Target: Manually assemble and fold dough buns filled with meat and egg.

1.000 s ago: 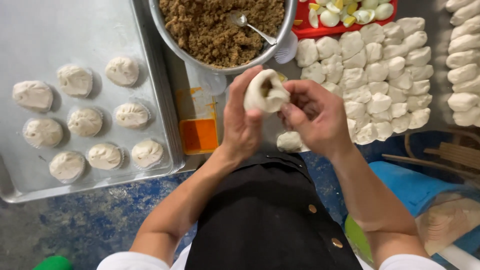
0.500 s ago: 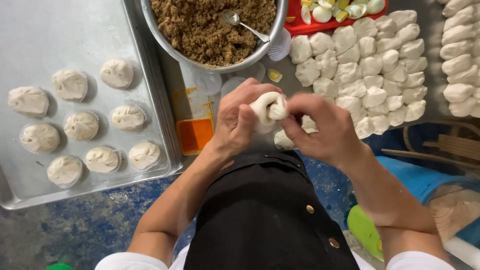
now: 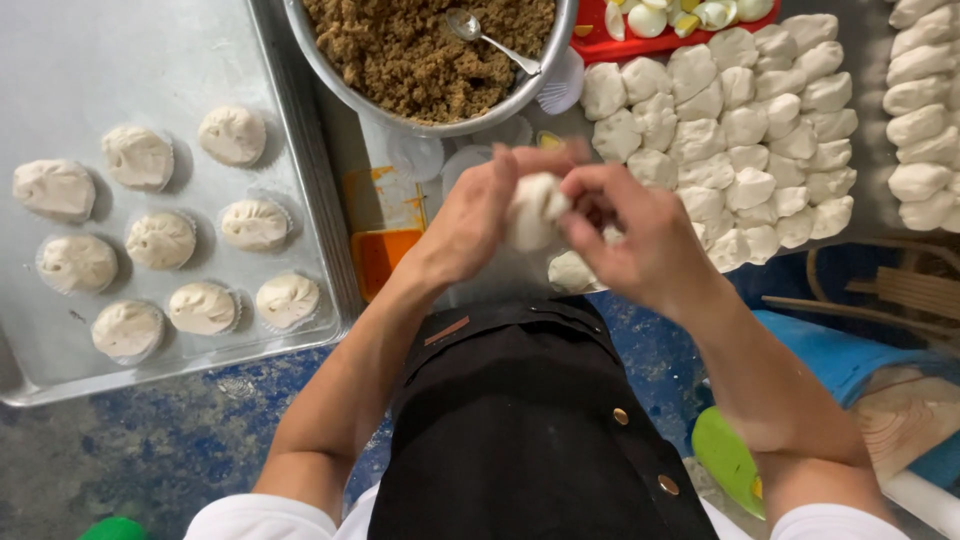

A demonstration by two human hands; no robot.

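Our left hand (image 3: 470,225) cups a white dough ball (image 3: 535,210) above the near edge of the desk, and our right hand (image 3: 640,240) pinches its top closed. If we pinch too thin, the skin could tear (so we judge). On the metal tray (image 3: 60,60) at the left edge we count eight finished buns (image 3: 160,240); one steel bowl (image 3: 520,95) of brown filling holds one spoon (image 3: 480,35).
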